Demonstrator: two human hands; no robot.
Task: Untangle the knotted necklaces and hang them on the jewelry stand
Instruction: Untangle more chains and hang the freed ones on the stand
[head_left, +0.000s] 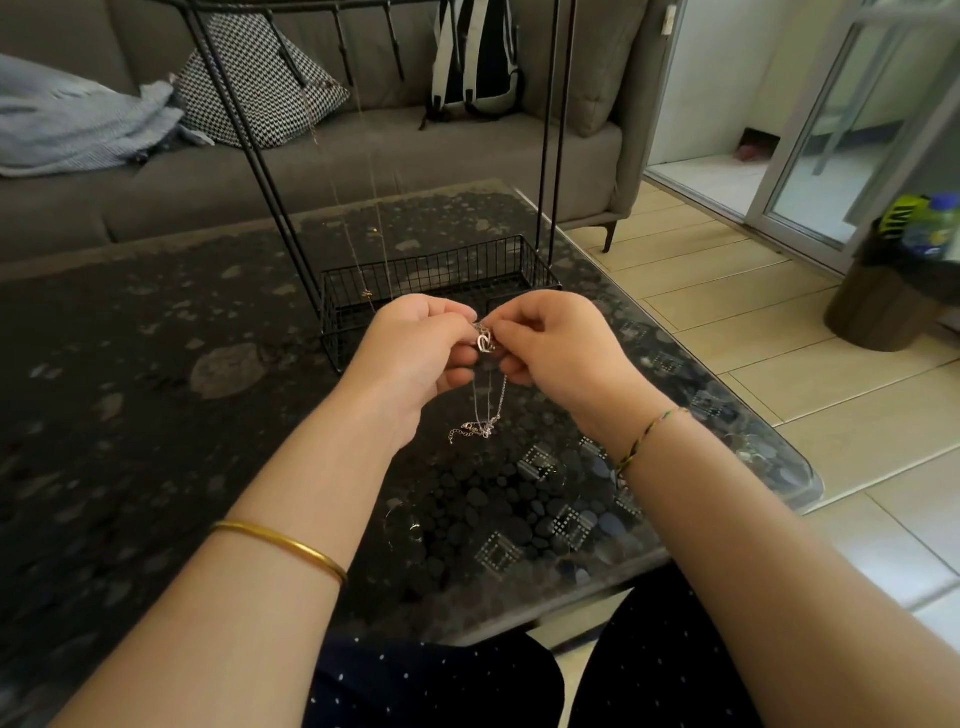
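A person seated at a dark pebble-patterned glass table (156, 338) is working at a knot of silver jewellery, with a grey sofa (363, 156) and a checked cushion (260, 88) lying beyond. At left, the black wire jewelry stand (248, 130) is rising from the table, its wire basket (441, 275) sitting at its foot just past the knuckles, and a few fine chains (363, 208) are already hanging from its top bar. The left hand (415, 348), a gold bangle (280, 543) on that forearm, is curling its fingers and pinching the upper end of the tangled necklaces (488, 410) beside a small heart pendant (485, 343). The right hand (550, 343), a braided bracelet (649, 431) at its wrist, is pinching the same bunch from the other side, so the two sets of fingertips are almost touching. The chains are dangling straight down between the wrists, long axis vertical, clasp ends gathering in a small snarl just above the glass. The untangling appears to be under way and unfinished. The stand is lying directly ahead of and above both hands, with the left hand looking slightly nearer the hooks, so the lift to hang is likely to go up and forward. At far right, a brown bin (883, 306) is standing on the tiled floor.
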